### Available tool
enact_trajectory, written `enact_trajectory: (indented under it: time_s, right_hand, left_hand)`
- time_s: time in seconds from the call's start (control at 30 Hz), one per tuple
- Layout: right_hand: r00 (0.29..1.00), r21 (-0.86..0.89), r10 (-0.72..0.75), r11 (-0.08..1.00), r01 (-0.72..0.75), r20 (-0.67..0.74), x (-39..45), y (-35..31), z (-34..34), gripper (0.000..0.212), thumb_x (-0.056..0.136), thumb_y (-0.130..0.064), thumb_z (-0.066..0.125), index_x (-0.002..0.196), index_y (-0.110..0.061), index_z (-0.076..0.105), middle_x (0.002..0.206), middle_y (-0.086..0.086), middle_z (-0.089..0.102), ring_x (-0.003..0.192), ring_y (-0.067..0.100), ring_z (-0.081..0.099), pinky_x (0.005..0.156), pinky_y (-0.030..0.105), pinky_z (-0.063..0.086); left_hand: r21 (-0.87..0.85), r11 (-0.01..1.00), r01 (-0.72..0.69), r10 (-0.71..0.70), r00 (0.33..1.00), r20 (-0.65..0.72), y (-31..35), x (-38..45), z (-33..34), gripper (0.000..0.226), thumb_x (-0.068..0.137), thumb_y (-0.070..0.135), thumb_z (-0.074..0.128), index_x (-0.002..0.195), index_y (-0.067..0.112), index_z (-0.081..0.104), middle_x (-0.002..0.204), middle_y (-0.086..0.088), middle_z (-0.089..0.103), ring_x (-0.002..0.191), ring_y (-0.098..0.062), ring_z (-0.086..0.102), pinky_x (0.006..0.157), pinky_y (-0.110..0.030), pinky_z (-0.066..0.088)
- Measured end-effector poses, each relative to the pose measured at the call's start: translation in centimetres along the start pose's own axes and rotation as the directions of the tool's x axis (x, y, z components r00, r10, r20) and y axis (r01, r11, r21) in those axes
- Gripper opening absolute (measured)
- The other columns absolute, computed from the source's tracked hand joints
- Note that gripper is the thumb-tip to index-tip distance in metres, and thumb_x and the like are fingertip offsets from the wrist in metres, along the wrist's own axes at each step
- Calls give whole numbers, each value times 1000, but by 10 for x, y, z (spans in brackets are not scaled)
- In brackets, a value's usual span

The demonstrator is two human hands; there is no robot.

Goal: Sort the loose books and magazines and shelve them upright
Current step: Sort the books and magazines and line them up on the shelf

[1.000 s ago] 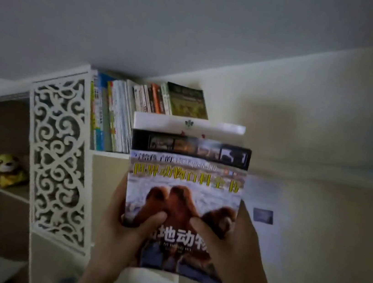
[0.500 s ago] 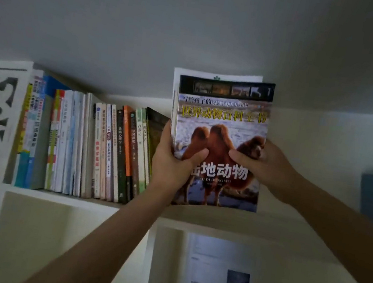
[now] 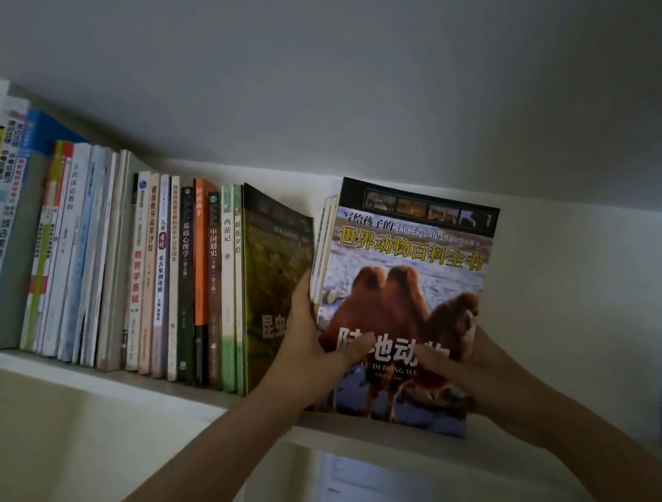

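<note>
On a white shelf [image 3: 132,382] under a grey ceiling [image 3: 347,61], the left hand [image 3: 307,349] and right hand [image 3: 474,369] grip upright camel-cover books [image 3: 408,261], beside a row of shelved books [image 3: 127,264].

Left hand [image 3: 309,345], right hand [image 3: 470,368] hold camel book [image 3: 408,261] upright; shelf [image 3: 157,386]

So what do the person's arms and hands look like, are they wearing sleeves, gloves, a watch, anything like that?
Both arms are bare as far as the picture shows: no sleeves or cuffs reach the forearms. The left hand and the right hand wear no gloves. No watch, bracelet or ring shows on the wrists or fingers, though the light is dim and the far sides are hidden.
</note>
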State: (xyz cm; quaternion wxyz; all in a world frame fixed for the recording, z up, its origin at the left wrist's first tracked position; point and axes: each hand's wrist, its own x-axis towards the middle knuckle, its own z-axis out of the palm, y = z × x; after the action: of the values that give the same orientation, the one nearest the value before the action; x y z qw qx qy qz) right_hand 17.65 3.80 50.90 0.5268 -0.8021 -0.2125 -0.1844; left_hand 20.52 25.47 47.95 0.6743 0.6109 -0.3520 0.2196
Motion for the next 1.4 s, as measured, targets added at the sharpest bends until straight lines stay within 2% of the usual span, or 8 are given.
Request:
enact_trajectory:
  time_s: [0.17, 0.3, 0.4, 0.5, 0.93, 1.07, 1.17, 1.4]
  right_hand:
    - [997, 272, 82, 959, -81, 9, 5, 8, -8, 53, 75, -17, 75, 122, -17, 51, 114, 12, 67, 92, 26, 71, 74, 47, 58]
    - [989, 304, 121, 942, -141, 82, 20, 2, -6, 35, 81, -4, 70, 114, -4, 58, 72, 14, 63, 58, 20, 60, 66, 36, 53]
    - [949, 275, 189, 926, -257, 252, 43, 1, -3, 53, 75, -12, 81, 119, 1, 54, 101, 22, 50, 90, 34, 46, 89, 44, 45]
    - [924, 290, 175, 915, -281, 341, 59, -3, 9, 32, 90, -3, 59, 122, 0, 57, 106, 16, 70, 93, 29, 68, 77, 39, 57]
    - [869, 327, 10, 924, -196, 494, 122, 15, 51, 48, 92, 7, 48, 136, -13, 50, 135, 20, 55, 126, 37, 52, 106, 56, 38]
    - [971, -122, 81, 991, -55, 224, 107, 7, 50, 38, 84, -31, 68, 111, -4, 66, 110, 20, 69, 96, 27, 70, 89, 48, 55]
    - [998, -482, 9, 876, 23, 64, 82, 2, 51, 48, 75, -52, 72, 105, -15, 64, 92, 10, 71, 73, 21, 72, 64, 42, 62]
    - [882, -422, -93, 851, 312, 463, 16, -25, 74, 92, 58, -61, 79, 127, -68, 18, 118, -29, 61, 108, -9, 58, 94, 16, 47]
  left_hand:
    - [-122, 975, 188, -190, 982, -7, 2, 0, -14, 78, 89, 3, 64, 142, 49, 29, 134, 3, 57, 117, -20, 60, 100, -50, 47]
    - [27, 993, 119, -114, 982, -150, 14, -14, -5, 74, 88, 2, 64, 147, 30, 29, 127, 2, 60, 112, -14, 62, 97, -40, 52]
    - [426, 904, 34, 69, 972, -223, 24, -24, -6, 83, 82, 24, 74, 147, 27, 22, 130, 3, 53, 119, -13, 53, 105, -38, 45]
    - [662, 749, 23, 123, 977, -174, 42, -31, -21, 90, 79, 33, 75, 149, 27, 19, 126, 12, 41, 118, -8, 43, 107, -27, 37]
    - [829, 552, 93, 112, 976, -184, 41, -35, -53, 106, 71, 46, 78, 151, 26, 12, 135, 11, 31, 121, -7, 37, 106, -20, 32]
    - [861, 505, 59, 178, 969, -171, 38, -39, -51, 102, 71, 46, 78, 151, 22, 19, 133, 8, 35, 123, -9, 39, 104, -19, 33]
    - [893, 451, 2, 236, 964, -122, 34, -46, -55, 98, 71, 41, 80, 150, 21, 25, 133, 7, 36, 125, -10, 39, 104, -18, 32]
    - [849, 522, -81, 248, 967, -61, 29, -51, -62, 98, 70, 23, 83, 150, 24, 26, 136, 12, 36, 125, -6, 43, 101, -12, 32]
